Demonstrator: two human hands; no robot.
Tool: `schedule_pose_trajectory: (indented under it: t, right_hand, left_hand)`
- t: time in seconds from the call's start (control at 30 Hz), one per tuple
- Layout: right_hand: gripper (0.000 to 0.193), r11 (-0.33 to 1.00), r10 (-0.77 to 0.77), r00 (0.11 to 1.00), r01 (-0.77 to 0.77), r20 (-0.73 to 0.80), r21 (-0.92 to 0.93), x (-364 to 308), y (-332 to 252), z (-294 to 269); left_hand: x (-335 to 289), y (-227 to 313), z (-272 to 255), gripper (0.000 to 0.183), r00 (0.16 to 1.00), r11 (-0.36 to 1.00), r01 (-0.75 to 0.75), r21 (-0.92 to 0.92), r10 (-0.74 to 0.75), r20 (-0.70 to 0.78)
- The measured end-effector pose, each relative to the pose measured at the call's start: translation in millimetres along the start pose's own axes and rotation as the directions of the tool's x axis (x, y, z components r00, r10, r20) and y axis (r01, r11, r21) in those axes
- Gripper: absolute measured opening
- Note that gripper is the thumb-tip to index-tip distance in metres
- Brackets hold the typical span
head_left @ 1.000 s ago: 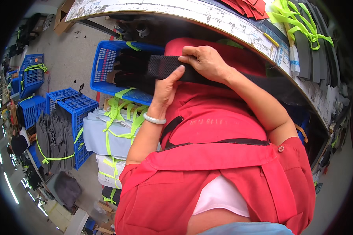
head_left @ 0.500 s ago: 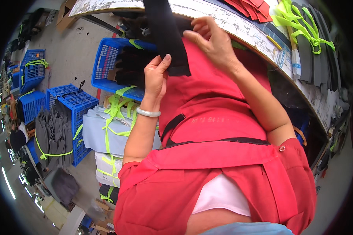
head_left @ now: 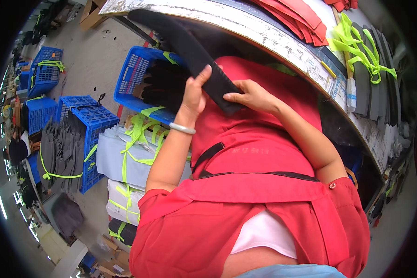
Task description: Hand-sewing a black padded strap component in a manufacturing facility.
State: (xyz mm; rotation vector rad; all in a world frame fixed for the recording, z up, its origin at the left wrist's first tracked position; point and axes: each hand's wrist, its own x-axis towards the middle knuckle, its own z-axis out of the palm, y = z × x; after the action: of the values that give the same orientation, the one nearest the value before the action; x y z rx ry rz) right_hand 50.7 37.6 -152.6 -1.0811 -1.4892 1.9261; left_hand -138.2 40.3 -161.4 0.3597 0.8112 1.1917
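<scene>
A long black fabric strip (head_left: 194, 53) slants across my lap, its far end over the table's edge and its near end by my right hand. My left hand (head_left: 195, 95), with a pale bangle at the wrist, is closed on the strip's left edge, thumb on top. From the other side my right hand (head_left: 255, 96) pinches the strip near its lower end, thumb over the cloth. Left of my left hand, a blue plastic basket (head_left: 125, 88) holds dark fabric pieces (head_left: 164, 85). A red apron (head_left: 264, 125) covers my lap beneath both hands.
Ahead runs a worn white table (head_left: 245, 28) bearing red fabric pieces (head_left: 294, 21) and grey strips (head_left: 380, 95) tied with neon-yellow bands. To the left are tied light-blue bundles (head_left: 120, 155), blue crates (head_left: 85, 111) and dark grey pieces (head_left: 62, 150).
My right hand has come down from above the strip and now grips its lower end. The strip has tilted, its far end swinging left. My left hand has shifted slightly right and down.
</scene>
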Motion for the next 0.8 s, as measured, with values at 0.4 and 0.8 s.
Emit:
schedule_pose_trajectory:
  t: [0.4, 0.8]
  right_hand:
    - [0.032, 0.893, 0.042, 0.993, -0.088, -0.113, -0.441, 5, -46, 0]
    - [0.015, 0.93, -0.329, 0.824, 0.196, -0.461, -0.312, -11, -30, 20]
  left_hand:
    - [13, -4, -2, 0.026, 0.997, 0.974, 0.074, -0.215, -0.064, 0.054]
    - [47, 14, -16, 0.036, 0.996, 0.85, 0.089, -0.52, -0.071, 0.055]
